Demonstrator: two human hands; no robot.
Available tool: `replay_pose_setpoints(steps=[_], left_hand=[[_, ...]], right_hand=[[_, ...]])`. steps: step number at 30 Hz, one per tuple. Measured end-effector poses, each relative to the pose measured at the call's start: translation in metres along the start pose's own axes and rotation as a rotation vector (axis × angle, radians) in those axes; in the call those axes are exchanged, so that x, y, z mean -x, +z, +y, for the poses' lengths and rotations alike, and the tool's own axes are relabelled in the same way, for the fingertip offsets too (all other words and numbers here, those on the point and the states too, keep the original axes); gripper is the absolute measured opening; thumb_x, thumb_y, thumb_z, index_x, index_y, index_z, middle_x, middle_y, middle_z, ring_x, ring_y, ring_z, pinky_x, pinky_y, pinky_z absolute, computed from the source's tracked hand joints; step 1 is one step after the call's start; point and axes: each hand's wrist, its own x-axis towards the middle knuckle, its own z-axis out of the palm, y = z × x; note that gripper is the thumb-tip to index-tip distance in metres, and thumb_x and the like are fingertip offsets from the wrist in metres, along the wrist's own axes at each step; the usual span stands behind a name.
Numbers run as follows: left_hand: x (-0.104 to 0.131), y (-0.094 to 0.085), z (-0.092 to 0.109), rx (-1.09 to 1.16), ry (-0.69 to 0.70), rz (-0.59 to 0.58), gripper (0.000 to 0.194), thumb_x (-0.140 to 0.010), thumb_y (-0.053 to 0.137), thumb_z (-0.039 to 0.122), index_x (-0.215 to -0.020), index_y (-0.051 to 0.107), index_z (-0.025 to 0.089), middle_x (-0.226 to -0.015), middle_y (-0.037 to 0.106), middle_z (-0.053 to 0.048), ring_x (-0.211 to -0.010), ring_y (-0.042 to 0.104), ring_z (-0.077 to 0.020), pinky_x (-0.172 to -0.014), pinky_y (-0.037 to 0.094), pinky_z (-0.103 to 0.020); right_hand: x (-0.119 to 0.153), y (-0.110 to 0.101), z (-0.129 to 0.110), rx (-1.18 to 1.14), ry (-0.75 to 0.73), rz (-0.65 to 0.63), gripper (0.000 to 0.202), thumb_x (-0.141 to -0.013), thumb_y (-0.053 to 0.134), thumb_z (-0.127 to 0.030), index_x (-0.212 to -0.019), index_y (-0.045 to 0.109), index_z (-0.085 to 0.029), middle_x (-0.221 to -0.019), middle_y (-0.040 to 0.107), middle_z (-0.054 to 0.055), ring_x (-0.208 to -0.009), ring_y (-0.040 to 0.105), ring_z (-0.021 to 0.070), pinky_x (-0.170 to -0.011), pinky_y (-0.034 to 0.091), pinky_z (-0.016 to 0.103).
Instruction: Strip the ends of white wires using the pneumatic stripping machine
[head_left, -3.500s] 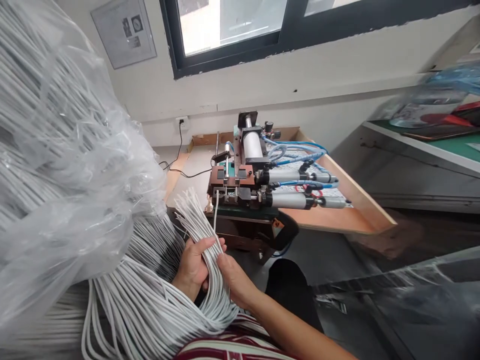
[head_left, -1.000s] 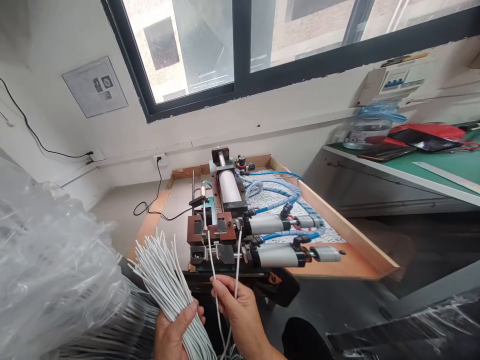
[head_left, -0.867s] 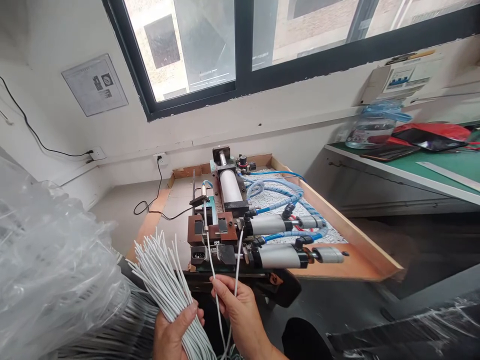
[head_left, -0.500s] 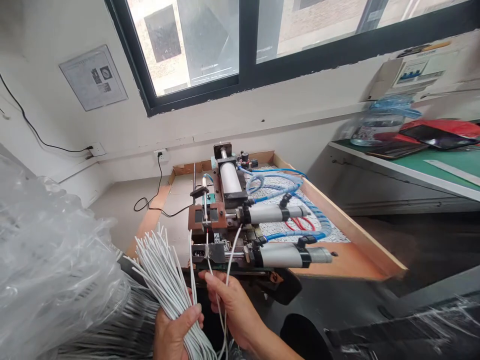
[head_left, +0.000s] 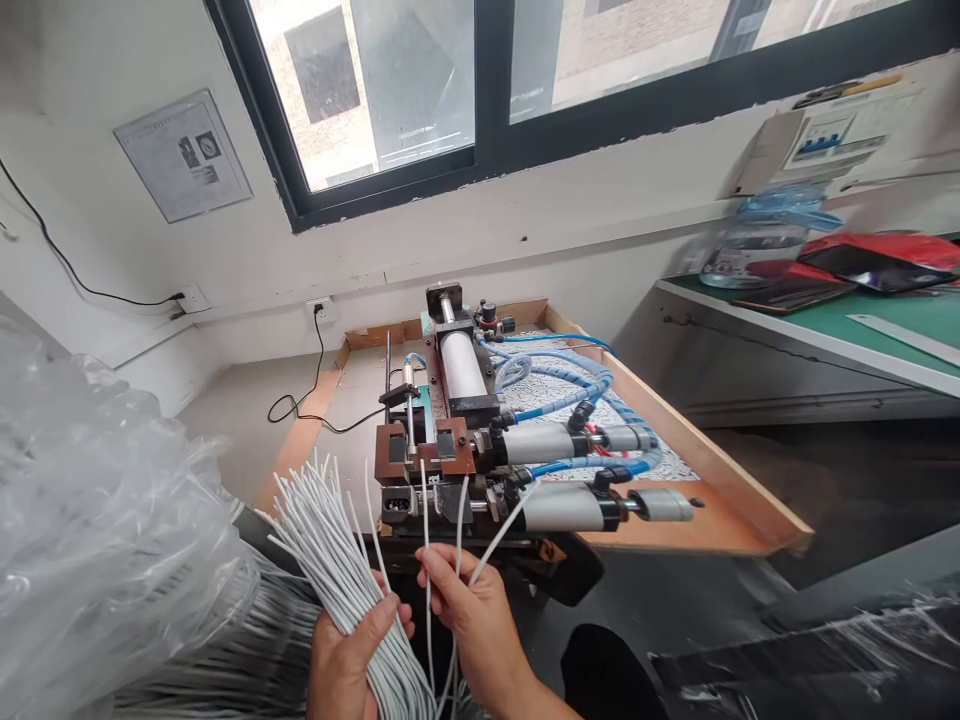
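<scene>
A thick bundle of white cables [head_left: 330,560] fans upward at the lower centre, and my left hand [head_left: 356,645] is wrapped round it. My right hand [head_left: 476,610] pinches a single white cable [head_left: 427,530] between thumb and index finger; two more cables pass among its other fingers and lean right. The tip of the pinched cable stands in front of the machine [head_left: 427,450], near its brown jaw blocks, which are parted. Silver air cylinders [head_left: 562,507] lie to the right of the jaws.
Plastic-wrapped cables [head_left: 112,540] fill the left side. A wooden-edged tray [head_left: 750,525] surrounds the machine and blue hoses [head_left: 637,440]. At right, a green bench [head_left: 847,325] holds a plastic jug [head_left: 765,240], a red bag and a ruler. A black stool-like shape stands below.
The machine's jaws have parted and its cylinder rods have shifted right. The pinched cable has come out of the jaws, and my right hand has moved slightly right. More loose cables now spread from it.
</scene>
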Motion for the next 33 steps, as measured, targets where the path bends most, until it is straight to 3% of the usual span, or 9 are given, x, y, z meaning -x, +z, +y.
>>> replay_pose_setpoints(steps=[7,13,17,20,25,33], left_hand=[[0.001,0.006,0.005,0.017,0.0,0.022,0.033,-0.045,0.075,0.017,-0.073,0.058,0.014,-0.052,0.063,0.001,-0.05,0.061,-0.0171,-0.053,0.048,-0.029],[0.003,0.004,0.004,0.005,0.014,0.009,0.031,-0.045,0.074,0.016,-0.072,0.058,0.015,-0.051,0.062,0.003,-0.047,0.058,-0.0152,-0.051,0.047,-0.028],[0.005,0.003,0.004,-0.028,0.038,-0.035,0.025,-0.047,0.073,0.017,-0.068,0.059,0.014,-0.047,0.06,0.003,-0.045,0.055,-0.0133,-0.049,0.044,-0.026],[0.006,0.003,0.004,-0.064,0.072,-0.109,0.021,-0.049,0.072,0.017,-0.065,0.061,0.012,-0.049,0.062,0.0,-0.048,0.054,-0.0137,-0.051,0.043,-0.026],[0.003,0.001,0.001,-0.053,0.058,-0.05,0.025,-0.047,0.073,0.02,-0.068,0.062,0.014,-0.053,0.065,-0.001,-0.052,0.058,-0.0171,-0.054,0.045,-0.028],[0.004,0.006,0.002,-0.016,0.008,0.055,0.03,-0.042,0.075,0.021,-0.067,0.061,0.011,-0.055,0.067,-0.004,-0.057,0.063,-0.0241,-0.055,0.049,-0.033]], right_hand=[[-0.009,0.007,-0.006,-0.128,0.157,0.029,0.022,-0.062,0.065,-0.031,-0.057,0.057,-0.012,-0.04,0.042,-0.006,-0.034,0.023,0.0019,-0.035,0.011,0.017],[-0.011,0.01,-0.007,-0.16,0.202,0.053,0.022,-0.059,0.067,-0.029,-0.055,0.055,-0.012,-0.043,0.043,-0.006,-0.035,0.027,0.0022,-0.035,0.015,0.016],[-0.006,0.014,-0.009,-0.17,0.243,-0.123,0.024,-0.062,0.065,-0.035,-0.064,0.059,-0.011,-0.042,0.038,-0.008,-0.037,0.03,0.0031,-0.037,0.024,0.016],[0.002,0.017,-0.011,-0.092,0.179,-0.237,0.027,-0.06,0.066,-0.038,-0.064,0.06,-0.012,-0.044,0.043,-0.006,-0.035,0.034,0.0046,-0.035,0.028,0.019],[0.007,0.012,-0.009,-0.029,0.04,-0.095,0.027,-0.062,0.064,-0.039,-0.065,0.06,-0.013,-0.052,0.05,-0.002,-0.042,0.04,0.0069,-0.038,0.029,0.018],[-0.005,0.006,-0.003,-0.056,0.097,0.022,0.027,-0.059,0.066,-0.037,-0.061,0.061,-0.011,-0.045,0.044,-0.005,-0.037,0.025,0.0031,-0.037,0.017,0.018]])
